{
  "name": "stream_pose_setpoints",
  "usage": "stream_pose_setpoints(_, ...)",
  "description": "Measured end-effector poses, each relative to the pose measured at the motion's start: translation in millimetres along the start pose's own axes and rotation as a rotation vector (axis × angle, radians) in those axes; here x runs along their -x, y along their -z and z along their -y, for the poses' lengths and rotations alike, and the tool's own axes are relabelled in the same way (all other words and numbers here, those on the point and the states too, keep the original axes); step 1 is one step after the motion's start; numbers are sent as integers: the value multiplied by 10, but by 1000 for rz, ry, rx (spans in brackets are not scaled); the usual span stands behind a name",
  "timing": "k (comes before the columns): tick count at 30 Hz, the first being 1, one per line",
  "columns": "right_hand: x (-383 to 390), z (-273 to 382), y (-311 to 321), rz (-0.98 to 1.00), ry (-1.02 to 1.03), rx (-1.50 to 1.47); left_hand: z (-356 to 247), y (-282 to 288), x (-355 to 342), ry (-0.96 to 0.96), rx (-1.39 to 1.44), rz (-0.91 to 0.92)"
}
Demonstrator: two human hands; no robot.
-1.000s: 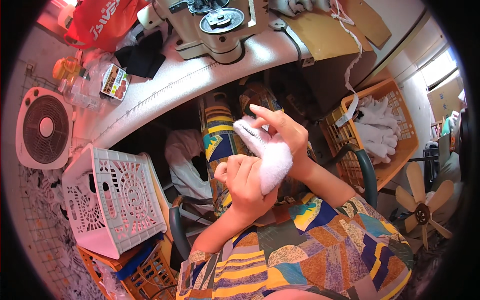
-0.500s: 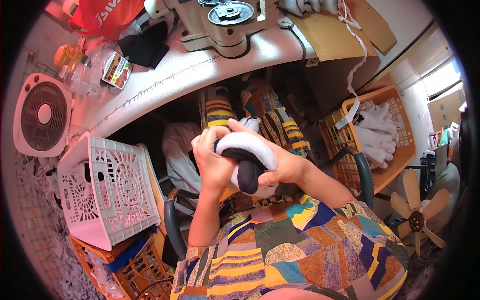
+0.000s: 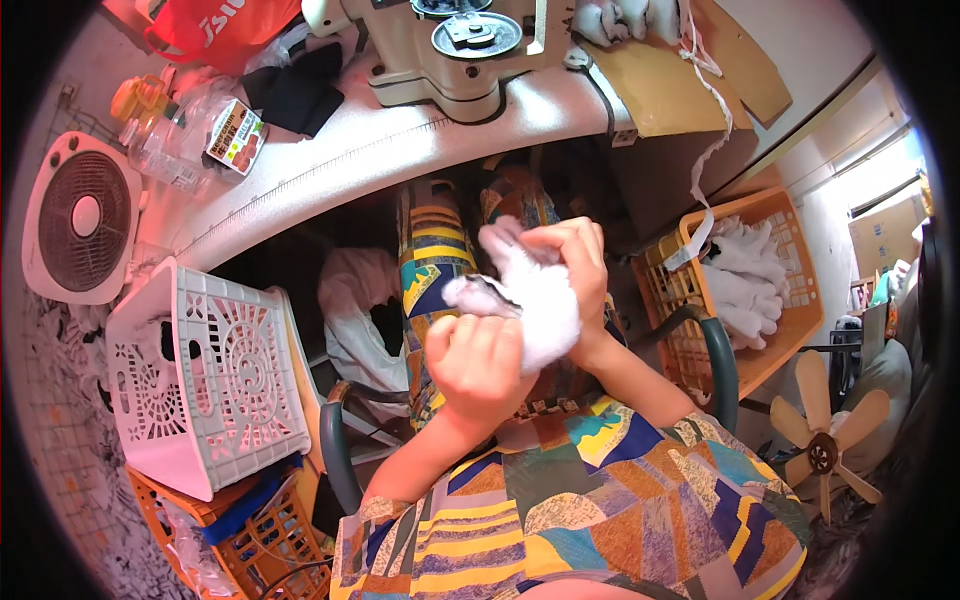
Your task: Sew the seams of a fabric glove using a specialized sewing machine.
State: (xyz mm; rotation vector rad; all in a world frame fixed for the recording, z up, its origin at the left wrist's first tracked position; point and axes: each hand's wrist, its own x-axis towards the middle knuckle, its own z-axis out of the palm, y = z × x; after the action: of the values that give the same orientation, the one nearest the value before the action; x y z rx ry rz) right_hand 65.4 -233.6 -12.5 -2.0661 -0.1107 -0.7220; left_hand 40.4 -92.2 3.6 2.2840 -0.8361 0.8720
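Observation:
Over my lap, both hands grip a white fluffy glove (image 3: pixel 548 312), its fleece side outward and a few finger-like lobes pointing away from me. A thin dark edge shows at its left part. My left hand (image 3: pixel 475 362) is closed in a fist on the lower left side. On the upper right, my right hand (image 3: pixel 578 262) pinches the fleece near the lobes with thumb and fingers. The palm sides of both hands are hidden.
A sewing machine (image 3: pixel 450 60) stands on the white table (image 3: pixel 330 160) ahead. At left are a white plastic basket (image 3: pixel 245 380) and a box fan (image 3: pixel 85 220). An orange basket (image 3: pixel 805 290) at right holds white fluffy pieces (image 3: pixel 745 280). Chair arms (image 3: pixel 722 370) flank me.
The glove has gone from showing a dark inner part to showing mostly white fleece with lobes. My left hand moved down and nearer; my right hand moved up to the far side.

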Motion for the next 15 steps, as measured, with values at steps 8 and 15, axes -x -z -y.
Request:
stream_pose_setpoints(8,-77,60,185,153,457,18,162,-33,-31,67,-58,-37)
stream_pose_setpoints(15,-72,-99,42,-111,348,149,11,-205,37,18,21,52)
